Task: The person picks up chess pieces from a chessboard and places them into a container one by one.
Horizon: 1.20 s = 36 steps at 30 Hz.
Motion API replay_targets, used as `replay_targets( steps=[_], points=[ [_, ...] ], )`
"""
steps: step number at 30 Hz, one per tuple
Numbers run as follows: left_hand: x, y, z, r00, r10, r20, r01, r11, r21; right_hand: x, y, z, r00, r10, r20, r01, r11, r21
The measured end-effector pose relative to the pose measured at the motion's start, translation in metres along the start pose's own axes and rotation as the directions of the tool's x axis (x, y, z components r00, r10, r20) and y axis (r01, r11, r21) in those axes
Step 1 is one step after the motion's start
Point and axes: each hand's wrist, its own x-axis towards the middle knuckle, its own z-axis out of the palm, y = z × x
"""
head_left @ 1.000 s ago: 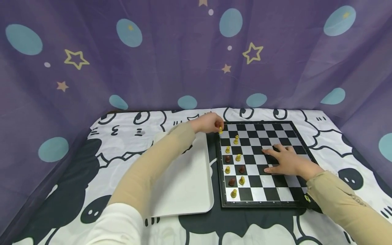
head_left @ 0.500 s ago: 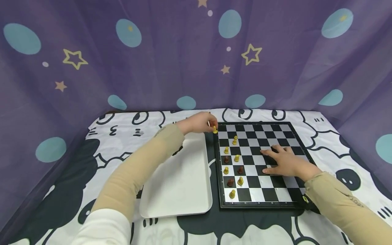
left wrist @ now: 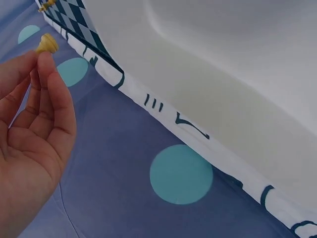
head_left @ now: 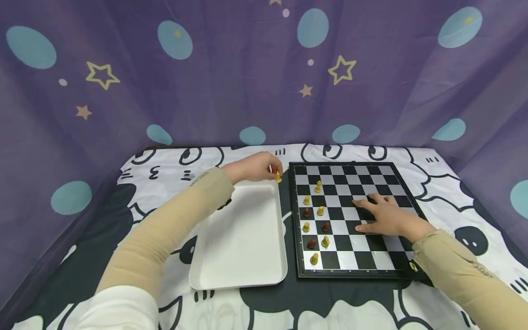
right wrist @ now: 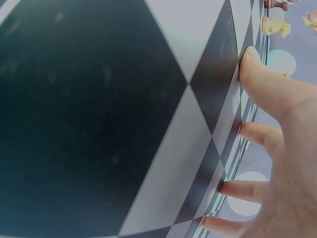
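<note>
**Yellow chess piece in the left fingertips, near the tray's far right corner**

Left hand [head_left: 256, 167]: thumb and fingertips pinch a yellow piece [head_left: 278, 177], base down, clear of the board. In the head view it shows at the far right corner of a white tray [head_left: 239, 247]; whether it is directly above the rim cannot be told. Left wrist view agrees on the grip: piece caught by its upper part, base free.

Right hand [head_left: 385, 215]: grasping no piece. Fingers spread, thumb and fingertips touching the chessboard [head_left: 354, 273] toward its right side, well apart from the standing pieces.

Board lies to the right of the tray, near it but not touching. 9 pieces stand in its 2 leftmost columns. Outermost column: 3 yellow pieces [head_left: 314, 259], 2 brown pieces [head_left: 311, 244]. Second column: 3 yellow, 1 brown. Farthest from the wearer is a yellow piece in the second column.

Surroundings: a black-and-white cartoon-print cloth [head_left: 321, 316] under board and tray; behind, a purple curtain [head_left: 231, 87] with blue ovals and stars. Both forearms in beige sleeves [head_left: 181, 215], a white cuff showing higher up on the left arm.
</note>
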Motion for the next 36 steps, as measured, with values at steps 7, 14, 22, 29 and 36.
replay_targets(
  steps=[7, 14, 22, 29, 36],
  points=[
    [-0.018, -0.008, 0.001, 0.999, -0.047, 0.007, 0.047, 0.999, 0.003, 0.001, -0.001, 0.001, 1.0, 0.01, 0.028, -0.01, 1.0, -0.009],
    [-0.03, -0.016, 0.009, 0.997, -0.077, 0.019, 0.077, 0.997, -0.015, 0.0, -0.002, 0.006, 1.0, 0.002, 0.017, -0.002, 1.0, -0.008],
    [-0.031, -0.026, 0.021, 0.996, -0.082, 0.02, 0.082, 0.997, -0.005, 0.0, -0.001, 0.001, 1.0, 0.013, 0.021, -0.012, 1.0, -0.028],
    [-0.027, -0.033, 0.03, 0.998, -0.051, 0.025, 0.051, 0.999, 0.016, 0.0, 0.0, 0.002, 1.0, 0.009, 0.019, -0.009, 1.0, -0.021],
    [-0.024, -0.034, 0.037, 0.999, -0.02, 0.032, 0.018, 0.998, 0.061, 0.001, 0.0, 0.003, 1.0, -0.003, 0.006, 0.003, 1.0, -0.018]
  ],
)
